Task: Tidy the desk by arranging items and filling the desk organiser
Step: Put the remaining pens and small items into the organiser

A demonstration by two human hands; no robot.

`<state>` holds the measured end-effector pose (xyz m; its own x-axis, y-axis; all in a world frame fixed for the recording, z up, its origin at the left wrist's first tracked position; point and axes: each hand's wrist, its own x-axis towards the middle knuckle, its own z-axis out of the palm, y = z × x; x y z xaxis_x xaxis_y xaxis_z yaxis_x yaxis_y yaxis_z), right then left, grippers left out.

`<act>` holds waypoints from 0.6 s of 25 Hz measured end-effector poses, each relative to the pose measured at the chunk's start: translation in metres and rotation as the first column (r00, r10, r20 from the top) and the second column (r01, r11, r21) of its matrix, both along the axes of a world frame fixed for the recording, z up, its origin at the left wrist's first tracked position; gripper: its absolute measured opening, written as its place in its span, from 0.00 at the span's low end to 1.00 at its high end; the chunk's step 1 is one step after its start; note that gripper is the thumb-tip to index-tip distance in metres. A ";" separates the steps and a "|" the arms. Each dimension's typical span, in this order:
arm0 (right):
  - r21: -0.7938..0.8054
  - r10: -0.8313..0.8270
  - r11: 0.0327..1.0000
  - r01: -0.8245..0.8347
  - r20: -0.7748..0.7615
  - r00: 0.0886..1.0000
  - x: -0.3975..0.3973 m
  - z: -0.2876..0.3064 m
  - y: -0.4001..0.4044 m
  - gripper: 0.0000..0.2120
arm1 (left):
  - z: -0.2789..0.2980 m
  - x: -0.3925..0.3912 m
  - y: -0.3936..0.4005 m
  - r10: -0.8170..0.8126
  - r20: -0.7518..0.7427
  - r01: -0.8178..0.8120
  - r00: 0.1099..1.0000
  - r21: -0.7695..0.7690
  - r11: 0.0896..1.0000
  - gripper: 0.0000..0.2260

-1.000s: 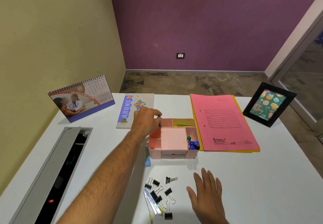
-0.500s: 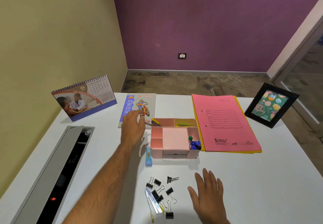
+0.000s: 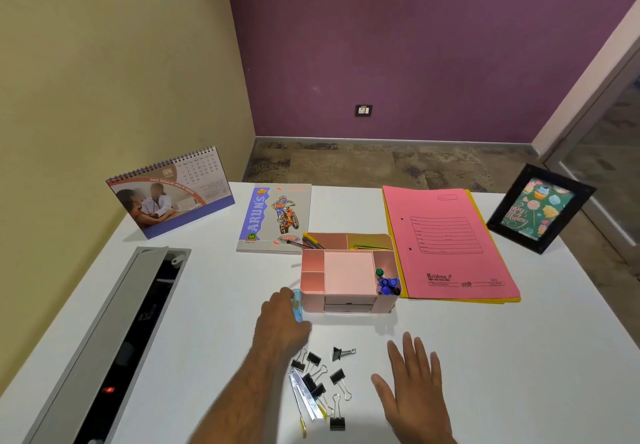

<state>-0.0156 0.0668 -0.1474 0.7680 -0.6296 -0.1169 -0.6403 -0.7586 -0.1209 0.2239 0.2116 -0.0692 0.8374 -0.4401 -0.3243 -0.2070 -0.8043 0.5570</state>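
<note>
My left hand [image 3: 282, 322] reaches forward over the white table [image 3: 485, 357], its fingers curled down around a small light-blue object [image 3: 297, 305] that lies just beside the left wall of the pink desk organiser [image 3: 348, 279]; I cannot tell what the blue thing is, nor whether my fingers have truly closed on it or only touch it. My right hand [image 3: 412, 384] lies flat on the table, palm down, fingers spread wide and holding nothing. Between my two hands, close to my left wrist, sits a loose scatter of black binder clips [image 3: 323, 378], and among them a thin silvery strip-shaped item [image 3: 304, 397] and something yellow that I cannot identify. The organiser stands just ahead of both hands. Its large middle compartment looks bare, blue and green round-topped pieces [image 3: 387, 282] fill its right front compartment, a green and yellow item lies in a back compartment, and pens [image 3: 311, 241] stick out of its back left corner. Ahead of my left hand, beyond the organiser, lies a notebook [image 3: 275, 216] with a motorbike rider on its cover, and further to the left a spiral desk calendar [image 3: 169, 192] stands upright. Ahead of my right hand a pink file folder [image 3: 446, 242] lies flat over a yellow one, touching the organiser's right side. Far right of it stands a black picture frame [image 3: 540, 209]. Well to the left of my left arm an open cable tray [image 3: 114, 339] is set into the table.
</note>
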 end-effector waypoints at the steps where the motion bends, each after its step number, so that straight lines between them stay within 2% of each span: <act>1: -0.006 0.011 1.000 -0.011 -0.001 1.000 -0.001 -0.001 0.000 0.34 | -0.004 -0.004 0.001 0.010 0.050 -0.012 0.999 0.028 1.000 0.21; 3: -0.010 0.026 1.000 -0.026 0.004 1.000 -0.003 -0.002 -0.001 0.34 | -0.008 -0.009 0.004 0.012 0.149 -0.021 0.989 0.062 0.998 0.16; 5: 0.003 0.035 0.999 -0.035 0.008 0.999 -0.003 0.000 -0.001 0.35 | -0.006 -0.013 0.007 0.038 0.203 -0.043 0.978 0.020 0.999 0.09; 7: 0.011 0.045 0.999 -0.045 0.014 0.999 -0.002 0.001 -0.001 0.35 | 0.000 -0.015 0.012 0.134 0.190 -0.116 0.973 -0.102 0.988 0.07; 10: 0.012 0.052 0.999 -0.052 0.017 0.999 -0.002 0.001 -0.002 0.35 | 0.016 -0.017 0.017 0.301 0.109 -0.249 0.947 -0.341 0.907 0.09; 12: 0.010 0.032 0.999 -0.032 0.030 0.999 -0.001 0.003 -0.004 0.33 | 0.025 -0.014 0.020 0.324 0.162 -0.213 0.932 -0.478 0.852 0.09; 15: 0.040 0.009 0.999 -0.014 0.130 0.991 0.007 0.018 -0.002 0.25 | 0.041 -0.008 0.019 0.283 0.334 -0.021 0.899 -0.613 0.789 0.10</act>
